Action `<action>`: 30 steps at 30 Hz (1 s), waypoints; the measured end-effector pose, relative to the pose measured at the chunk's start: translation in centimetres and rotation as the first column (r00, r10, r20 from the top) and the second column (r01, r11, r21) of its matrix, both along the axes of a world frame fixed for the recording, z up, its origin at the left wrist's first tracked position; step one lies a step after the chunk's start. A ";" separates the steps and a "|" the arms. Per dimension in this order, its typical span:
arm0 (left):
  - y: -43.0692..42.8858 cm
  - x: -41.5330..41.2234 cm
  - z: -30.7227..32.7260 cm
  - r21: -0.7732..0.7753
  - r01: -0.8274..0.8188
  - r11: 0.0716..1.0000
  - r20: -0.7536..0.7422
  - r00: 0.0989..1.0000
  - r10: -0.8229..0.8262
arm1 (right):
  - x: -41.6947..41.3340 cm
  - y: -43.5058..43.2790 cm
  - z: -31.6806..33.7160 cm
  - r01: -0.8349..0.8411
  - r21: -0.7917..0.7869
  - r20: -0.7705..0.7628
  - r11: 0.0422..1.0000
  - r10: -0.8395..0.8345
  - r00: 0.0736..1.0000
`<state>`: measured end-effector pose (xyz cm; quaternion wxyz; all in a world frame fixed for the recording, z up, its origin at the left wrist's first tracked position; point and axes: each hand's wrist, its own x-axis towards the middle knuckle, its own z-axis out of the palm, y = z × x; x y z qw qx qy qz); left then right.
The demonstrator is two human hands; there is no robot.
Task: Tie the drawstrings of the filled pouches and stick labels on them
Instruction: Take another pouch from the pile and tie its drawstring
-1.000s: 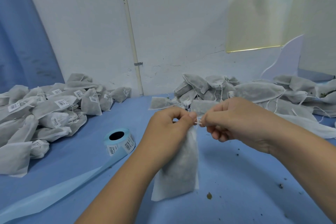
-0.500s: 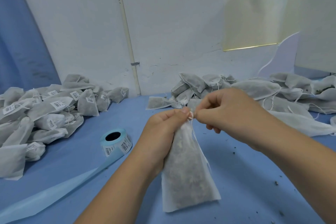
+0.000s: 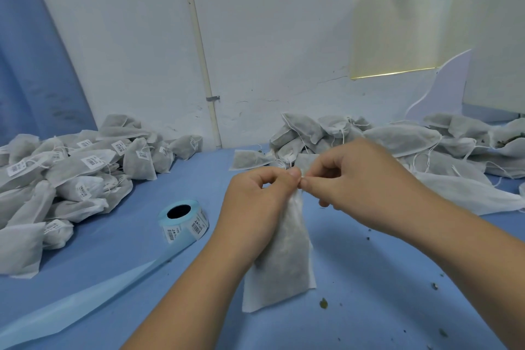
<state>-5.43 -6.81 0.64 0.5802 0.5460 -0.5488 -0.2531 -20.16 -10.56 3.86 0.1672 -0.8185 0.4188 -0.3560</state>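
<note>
**Pouch hangs mouth-up from two pinches, so the knot gets made up top**

My left hand (image 3: 255,202) and right hand (image 3: 360,179) meet fingertip to fingertip at the gathered mouth of the filled white fabric pouch (image 3: 281,258). Both have fingers curled in and pinch it there, but the drawstring is too thin for me to make out. The pouch's long axis runs near vertical, with its bottom edge down by the blue table (image 3: 369,307), nearer me than the hands. The left hand hugs the neck, so I reckon it anchors while the right ties. The blue roll of barcode labels (image 3: 184,220) sits left of my left wrist.
</note>
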 end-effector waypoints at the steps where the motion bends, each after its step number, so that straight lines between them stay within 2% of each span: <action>1: 0.0 0.1 0.0 0.002 0.000 1.000 0.048 0.999 0.000 | -0.1 -0.1 0.0 -0.010 -0.009 -0.042 1.000 0.009 0.999; 5: 0.1 0.5 0.4 0.066 0.024 0.998 0.250 0.968 -0.040 | -0.4 -0.4 -0.4 -0.110 -0.034 -0.241 0.993 0.099 0.965; 8: 0.1 0.8 0.6 0.092 0.026 0.995 0.308 0.950 -0.053 | -0.8 -0.7 -0.5 -0.162 -0.001 -0.277 0.987 0.155 0.948; 14: 0.2 1.1 0.7 0.073 0.050 0.996 0.299 0.952 -0.070 | -1.1 -1.1 -0.2 -0.200 0.162 0.014 0.966 0.201 0.980; 16: 0.2 1.2 0.6 0.058 0.042 0.997 0.274 0.960 -0.056 | -1.3 -1.4 -0.1 -0.240 0.201 0.193 0.950 0.202 0.960; 18: 0.1 1.4 0.5 0.045 0.041 0.998 0.238 0.970 -0.051 | -1.4 -1.7 0.1 -0.356 0.260 0.422 0.897 0.226 0.878; 20: 0.1 1.6 0.4 0.032 0.054 0.998 0.202 0.978 -0.060 | -1.4 -1.7 0.1 -0.482 0.307 0.575 0.821 0.244 0.781; 25: 0.1 1.5 0.4 0.026 0.091 0.996 0.191 0.977 -0.094 | -1.0 -1.8 -0.3 -0.608 0.353 0.725 0.711 0.203 0.658; 30: 0.2 1.3 0.7 -0.019 0.140 0.990 0.147 0.980 -0.136 | -0.2 -1.3 -0.7 -0.772 0.269 0.906 0.576 0.120 0.405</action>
